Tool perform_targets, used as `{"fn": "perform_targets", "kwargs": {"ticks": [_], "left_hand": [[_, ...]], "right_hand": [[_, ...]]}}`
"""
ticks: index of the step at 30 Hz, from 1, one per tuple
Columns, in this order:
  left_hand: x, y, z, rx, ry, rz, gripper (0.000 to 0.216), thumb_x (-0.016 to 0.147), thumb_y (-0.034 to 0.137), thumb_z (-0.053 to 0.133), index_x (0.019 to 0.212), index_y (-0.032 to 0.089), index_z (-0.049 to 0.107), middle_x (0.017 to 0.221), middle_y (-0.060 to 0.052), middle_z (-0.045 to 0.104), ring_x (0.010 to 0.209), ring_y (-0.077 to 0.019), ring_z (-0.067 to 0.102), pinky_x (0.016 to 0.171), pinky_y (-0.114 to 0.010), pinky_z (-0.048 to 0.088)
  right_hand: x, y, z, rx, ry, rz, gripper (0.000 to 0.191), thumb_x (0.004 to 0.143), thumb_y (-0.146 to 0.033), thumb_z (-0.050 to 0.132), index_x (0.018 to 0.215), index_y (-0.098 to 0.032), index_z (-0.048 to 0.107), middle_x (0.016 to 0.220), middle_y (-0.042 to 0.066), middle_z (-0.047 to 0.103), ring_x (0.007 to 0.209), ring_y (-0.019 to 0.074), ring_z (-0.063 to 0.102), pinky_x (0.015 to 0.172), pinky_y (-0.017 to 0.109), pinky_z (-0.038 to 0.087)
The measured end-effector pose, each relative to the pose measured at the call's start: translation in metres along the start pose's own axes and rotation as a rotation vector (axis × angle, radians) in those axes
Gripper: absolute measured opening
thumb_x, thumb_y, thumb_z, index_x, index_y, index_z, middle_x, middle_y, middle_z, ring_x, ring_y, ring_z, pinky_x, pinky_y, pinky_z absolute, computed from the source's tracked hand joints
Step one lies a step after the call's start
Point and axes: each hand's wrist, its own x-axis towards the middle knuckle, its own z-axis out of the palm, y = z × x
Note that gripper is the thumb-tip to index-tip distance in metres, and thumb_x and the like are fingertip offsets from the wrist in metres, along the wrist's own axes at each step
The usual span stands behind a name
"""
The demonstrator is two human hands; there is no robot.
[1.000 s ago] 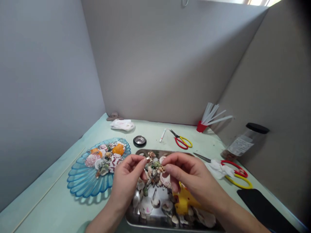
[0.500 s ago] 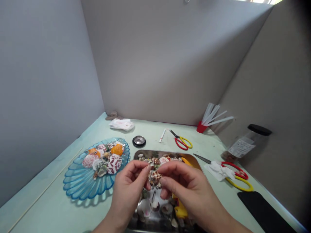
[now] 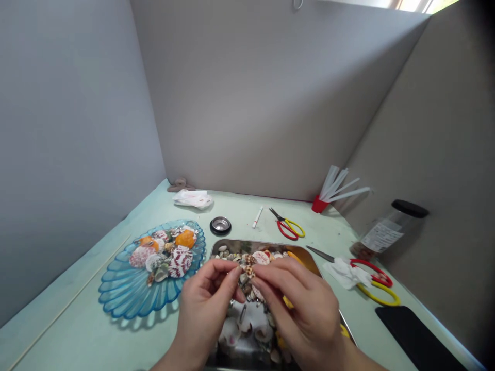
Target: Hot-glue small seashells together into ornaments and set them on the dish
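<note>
My left hand (image 3: 207, 304) and my right hand (image 3: 297, 304) meet over a steel tray (image 3: 216, 246) filled with several small seashells. Between the fingertips of both hands sits a small brown-and-white speckled shell (image 3: 249, 270), pinched from each side. A yellow glue gun (image 3: 294, 256) lies in the tray, mostly hidden under my right hand. To the left stands a blue scalloped glass plate (image 3: 124, 296) with several larger red, orange and white shells (image 3: 180, 260) on it.
Red-and-yellow scissors (image 3: 286, 226), a white stick (image 3: 257, 216), a small metal cup (image 3: 220, 225) and a red cup of glue sticks (image 3: 320, 203) lie behind the tray. At the right are larger scissors on tissue (image 3: 373, 281), a jar (image 3: 386, 232) and a black phone (image 3: 415, 340).
Both hands have dropped lower and closer to me over the tray, still pinching the speckled shell. The right hand now covers more of the yellow glue gun.
</note>
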Motion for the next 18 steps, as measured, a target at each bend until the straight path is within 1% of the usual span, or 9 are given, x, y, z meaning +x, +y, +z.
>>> {"fn": "perform_targets", "kwargs": {"ticks": [4, 8, 12, 18], "left_hand": [[-0.002, 0.0001, 0.0018, -0.025, -0.015, -0.013, 0.008, 0.074, 0.025, 0.068, 0.075, 0.018, 0.066, 0.056, 0.0, 0.066, 0.053, -0.0133, 0.061, 0.055, -0.021, 0.05], [-0.0028, 0.0013, 0.005, -0.091, -0.01, -0.035, 0.006, 0.072, 0.024, 0.07, 0.072, 0.018, 0.067, 0.059, 0.0, 0.067, 0.055, -0.0135, 0.063, 0.056, -0.021, 0.052], [-0.0037, 0.0039, 0.0074, -0.13, -0.009, -0.046, 0.005, 0.069, 0.022, 0.072, 0.068, 0.018, 0.068, 0.06, 0.0, 0.068, 0.055, -0.0131, 0.063, 0.055, -0.02, 0.053], [-0.0053, 0.0048, 0.0075, -0.149, -0.018, -0.067, 0.005, 0.069, 0.021, 0.072, 0.069, 0.017, 0.069, 0.059, 0.0, 0.069, 0.054, -0.0126, 0.063, 0.055, -0.019, 0.052]], "right_hand": [[-0.0018, 0.0004, 0.0029, -0.124, 0.027, -0.073, 0.019, 0.08, -0.01, 0.06, 0.095, -0.017, 0.069, 0.072, 0.006, 0.061, 0.065, 0.0169, 0.054, 0.058, 0.03, 0.044], [-0.0016, -0.0001, 0.0041, -0.204, 0.039, -0.111, 0.016, 0.079, -0.01, 0.06, 0.091, -0.016, 0.07, 0.067, 0.007, 0.06, 0.062, 0.0172, 0.051, 0.057, 0.031, 0.041], [-0.001, 0.0, 0.0048, -0.233, 0.038, -0.149, 0.017, 0.079, -0.011, 0.059, 0.093, -0.014, 0.069, 0.07, 0.008, 0.06, 0.065, 0.0186, 0.051, 0.059, 0.032, 0.041], [0.0003, 0.0024, 0.0048, -0.254, 0.033, -0.119, 0.017, 0.08, -0.013, 0.058, 0.094, -0.017, 0.068, 0.076, 0.008, 0.06, 0.07, 0.0196, 0.05, 0.064, 0.035, 0.04]]}}
